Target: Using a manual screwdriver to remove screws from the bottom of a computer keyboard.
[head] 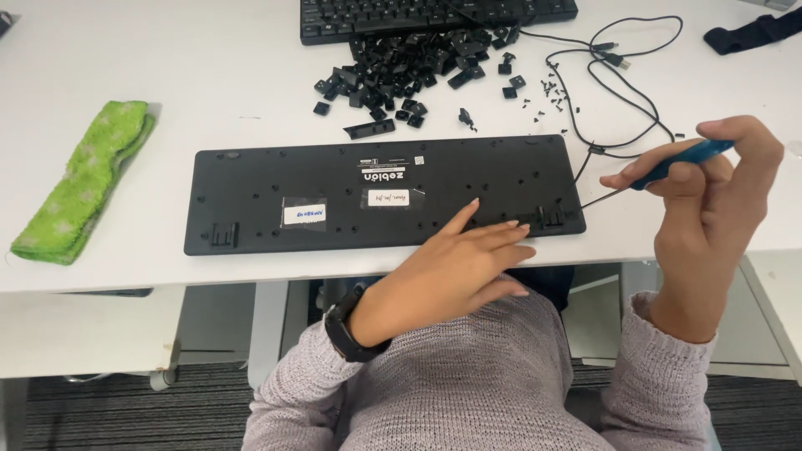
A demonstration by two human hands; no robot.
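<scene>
A black keyboard lies face down on the white table, its underside up with small labels on it. My left hand rests flat on its near right edge, fingers spread, holding nothing. My right hand is raised to the right of the keyboard and grips a screwdriver with a blue handle; its thin shaft points down-left toward the keyboard's right end. A black watch is on my left wrist.
A pile of loose black keycaps and several tiny screws lie behind the keyboard. A second black keyboard sits at the back. A black cable loops at the right, a green cloth lies at the left.
</scene>
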